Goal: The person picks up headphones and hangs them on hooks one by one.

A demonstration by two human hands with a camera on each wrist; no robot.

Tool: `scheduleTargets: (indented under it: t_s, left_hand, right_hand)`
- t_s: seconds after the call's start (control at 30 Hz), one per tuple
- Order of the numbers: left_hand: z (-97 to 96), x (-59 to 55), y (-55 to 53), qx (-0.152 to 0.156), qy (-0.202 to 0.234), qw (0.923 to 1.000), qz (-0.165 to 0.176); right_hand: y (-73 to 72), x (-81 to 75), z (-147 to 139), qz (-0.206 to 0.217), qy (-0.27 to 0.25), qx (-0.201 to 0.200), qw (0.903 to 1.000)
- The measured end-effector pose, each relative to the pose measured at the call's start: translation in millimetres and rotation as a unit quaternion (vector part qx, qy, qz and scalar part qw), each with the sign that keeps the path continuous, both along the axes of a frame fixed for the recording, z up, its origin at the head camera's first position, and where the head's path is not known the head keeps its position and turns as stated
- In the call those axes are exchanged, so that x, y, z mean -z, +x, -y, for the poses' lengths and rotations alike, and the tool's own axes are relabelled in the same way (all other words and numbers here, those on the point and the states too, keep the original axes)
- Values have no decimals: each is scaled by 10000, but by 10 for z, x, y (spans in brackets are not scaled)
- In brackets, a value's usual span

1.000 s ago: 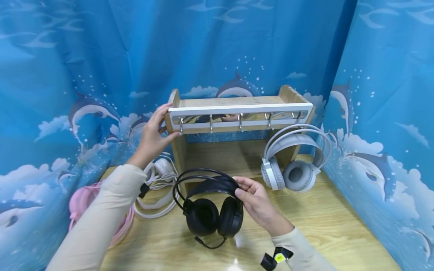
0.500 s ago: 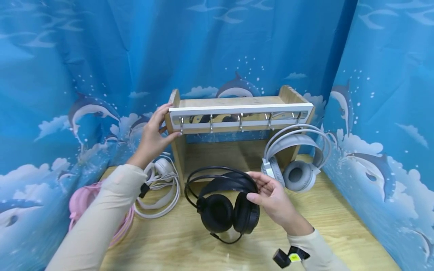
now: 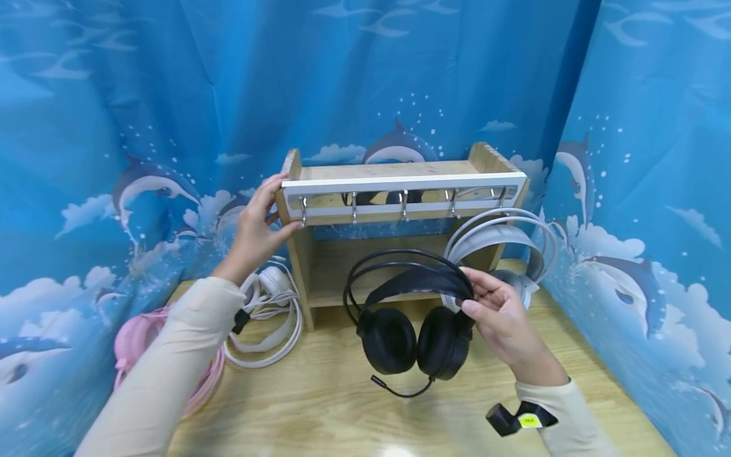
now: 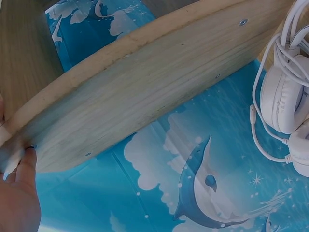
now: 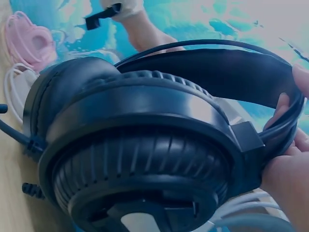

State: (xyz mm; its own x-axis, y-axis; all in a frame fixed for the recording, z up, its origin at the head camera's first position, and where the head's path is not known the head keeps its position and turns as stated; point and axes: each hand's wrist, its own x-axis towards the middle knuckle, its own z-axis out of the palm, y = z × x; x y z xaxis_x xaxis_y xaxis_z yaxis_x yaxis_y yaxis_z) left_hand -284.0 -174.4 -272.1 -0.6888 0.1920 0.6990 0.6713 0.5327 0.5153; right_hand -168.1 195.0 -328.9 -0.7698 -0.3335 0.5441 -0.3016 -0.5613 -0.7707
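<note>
My right hand [image 3: 505, 320] grips a black headset [image 3: 394, 339] by the right side of its headband, thumb in front. The headset hangs upright over the tabletop, both ear cups facing the head camera and its thin microphone boom [image 3: 408, 395] below. In the right wrist view, the ear cup [image 5: 140, 159] fills the middle, and fingers curl round the band. My left hand [image 3: 259, 222] holds the left upper corner of a wooden shelf [image 3: 394, 170], its thumb by the leftmost hook. A white rail with several metal hooks [image 3: 404, 206] runs along the shelf's front.
White-grey headphones [image 3: 502, 238] hang at the rail's right end, partly hidden by the black headset. White headphones [image 3: 276, 282] with a coiled cable and pink headphones [image 3: 134, 343] lie left of the shelf. Blue dolphin curtains [image 3: 365, 76] enclose the table [image 3: 320, 406].
My right hand has carried the black headset rightward and slightly up, so it now overlaps the hanging white-grey headphones. My left hand stays on the shelf corner.
</note>
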Motion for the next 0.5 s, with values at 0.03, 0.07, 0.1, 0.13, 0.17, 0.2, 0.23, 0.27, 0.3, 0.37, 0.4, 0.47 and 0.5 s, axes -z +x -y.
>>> scheduleTargets:
  t_s: [0.03,0.07,0.1,0.13,0.17,0.2,0.23,0.27,0.3,0.37,0.4,0.47,0.5]
  left_hand:
    - [2,1,2,0,7,10000,5]
    - [4,0,2,3,10,10000,-4]
    - [3,-2,6,7,14,10000,4]
    - [-2,-7,13,27,31,10000,13]
    - [-10,-12,21,60,67,10000,29]
    - [-25,-33,52,71,85,9999,32]
    - [-40,-57,88,79,98,9999,51]
    - [-57,-82,125,84,104,9999,61]
    - [-75,-108,163,88,115,9999,80]
    - [-106,-155,235,58,94,9999,93]
    - [-117,-176,266,27,68,9999,96]
    - [-120,-180,275,12,48,9999,98]
    - [-118,-178,270,10,47,9999,106]
  right_hand:
    - [-5,-17,-30,-21,-33,-11,10000]
    - [-7,-35,-58,-21,-63,16,10000]
    - [-11,-49,-89,-40,-94,39,9999]
    - [-16,-64,-120,-43,-145,40,9999]
    - [-19,-79,-150,-53,-194,41,9998]
    - [-21,-94,-179,-29,-232,47,9997]
    - [-25,-105,-206,-41,-286,41,9996]
    - [-26,-117,-230,-34,-343,57,9994]
    - [-30,-126,-254,-42,-397,51,9992]
    - [-34,-145,-294,-42,-441,107,9990]
    - [-34,-157,-311,-28,-432,164,9989]
    - [-34,-177,-343,-20,-392,276,9988]
    - [-37,-187,-358,-14,-368,305,9989]
